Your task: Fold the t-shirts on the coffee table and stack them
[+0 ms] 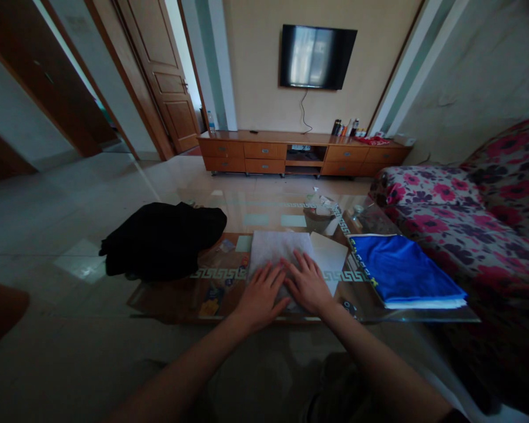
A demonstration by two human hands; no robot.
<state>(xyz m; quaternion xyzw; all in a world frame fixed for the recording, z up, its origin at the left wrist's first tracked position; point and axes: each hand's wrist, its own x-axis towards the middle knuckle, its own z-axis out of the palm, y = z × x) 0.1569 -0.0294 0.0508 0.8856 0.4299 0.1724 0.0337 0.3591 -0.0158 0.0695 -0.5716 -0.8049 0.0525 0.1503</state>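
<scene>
A folded white cloth [275,249] lies on the glass coffee table [264,220] in front of me. My left hand [261,296] rests flat on the cloth's near edge, fingers spread. My right hand [307,285] lies flat beside it on the same cloth, fingers stretched out. The two hands almost touch at the thumbs. Neither hand grips anything. A white sheet or second cloth [330,255] sticks out from under the cloth on the right.
A black bag or garment [161,238] sits on the table's left end. A stack of folded cloths with a blue one on top [403,270] lies at the right end. A flowered sofa [471,200] stands right; a TV cabinet [302,153] stands beyond.
</scene>
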